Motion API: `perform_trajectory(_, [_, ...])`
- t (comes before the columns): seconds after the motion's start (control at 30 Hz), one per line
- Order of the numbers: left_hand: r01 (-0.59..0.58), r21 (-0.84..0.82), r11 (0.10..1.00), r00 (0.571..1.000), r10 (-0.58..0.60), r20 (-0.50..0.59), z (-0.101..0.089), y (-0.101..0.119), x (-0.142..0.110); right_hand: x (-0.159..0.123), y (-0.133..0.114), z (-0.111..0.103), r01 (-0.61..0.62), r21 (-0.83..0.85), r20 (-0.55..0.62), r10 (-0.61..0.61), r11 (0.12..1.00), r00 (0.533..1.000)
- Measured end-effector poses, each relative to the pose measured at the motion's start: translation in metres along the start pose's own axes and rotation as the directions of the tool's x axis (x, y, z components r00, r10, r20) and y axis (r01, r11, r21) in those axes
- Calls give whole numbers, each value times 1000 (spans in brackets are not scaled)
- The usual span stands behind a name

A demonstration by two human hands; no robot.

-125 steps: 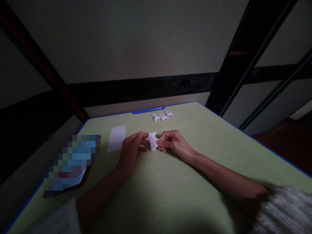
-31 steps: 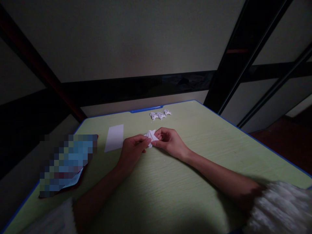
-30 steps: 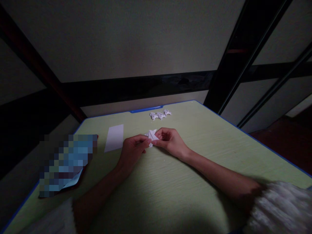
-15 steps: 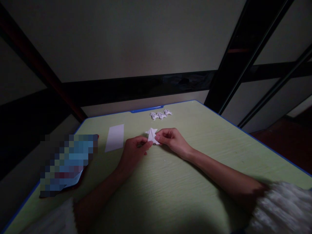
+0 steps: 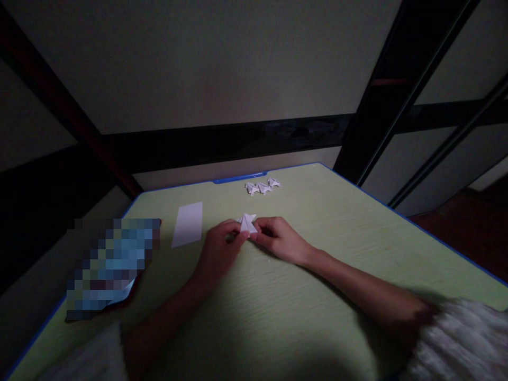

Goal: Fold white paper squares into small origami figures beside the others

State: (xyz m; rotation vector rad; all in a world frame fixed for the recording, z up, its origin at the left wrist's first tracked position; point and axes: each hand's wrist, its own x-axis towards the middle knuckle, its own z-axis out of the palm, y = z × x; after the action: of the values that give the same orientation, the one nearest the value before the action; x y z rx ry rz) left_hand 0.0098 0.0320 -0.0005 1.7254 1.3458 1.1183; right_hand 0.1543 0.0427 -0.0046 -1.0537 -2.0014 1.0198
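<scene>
A folded white paper frog (image 5: 247, 223) is held between my two hands over the middle of the table, its pointed end facing away from me. My left hand (image 5: 220, 244) pinches its near left edge, thumb on top. On the other side my right hand (image 5: 280, 239) pinches the near right edge, with the thumb close to the left one. The fingertips under the paper are hidden. Farther back, three similar folded paper frogs (image 5: 263, 188) sit close together in a row.
A flat white sheet of paper (image 5: 188, 224) lies left of my hands. At the left edge is a tablet-like device with a blurred-out screen (image 5: 123, 259). The pale green table (image 5: 317, 307) has a blue rim and stands against panelled doors (image 5: 238, 63).
The paper frog has turned so its point faces away, and its near edge is now pinched from both sides. My right hand has shifted slightly down toward me over the last half second.
</scene>
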Motion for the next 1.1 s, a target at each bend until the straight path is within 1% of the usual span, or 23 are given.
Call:
perform_trajectory(0.1, [-44,21,999,994,46,-96,0,2,-1,0,2,1,-3,19,-18,3,1000,1000])
perform_trajectory(0.17, [-34,8,999,989,35,-146,0,3,-2,1,2,1,-8,51,-40,10,999,999])
perform_trajectory(0.23, [-13,-18,1000,986,10,-164,0,3,-2,0,2,2,-7,76,-85,13,997,996])
perform_trajectory(0.37, [55,-79,995,989,-65,-130,0,2,-1,0,-1,2,11,59,-207,1,998,978])
perform_trajectory(0.43, [73,-98,993,991,-83,-106,0,2,-1,0,-2,1,26,44,-235,-15,999,972])
perform_trajectory(0.53, [78,-94,992,992,-87,-91,1,2,0,0,-2,1,35,31,-231,-27,999,973])
perform_trajectory(0.77, [120,-21,993,990,-121,-78,1,4,1,2,2,0,64,-29,-216,-68,998,974])
perform_trajectory(0.9, [112,-33,993,991,-114,-72,1,1,2,3,2,0,70,-65,-198,-82,995,977])
perform_trajectory(1.1, [92,-29,995,993,-93,-69,0,-2,3,2,1,1,101,-91,-209,-119,991,971])
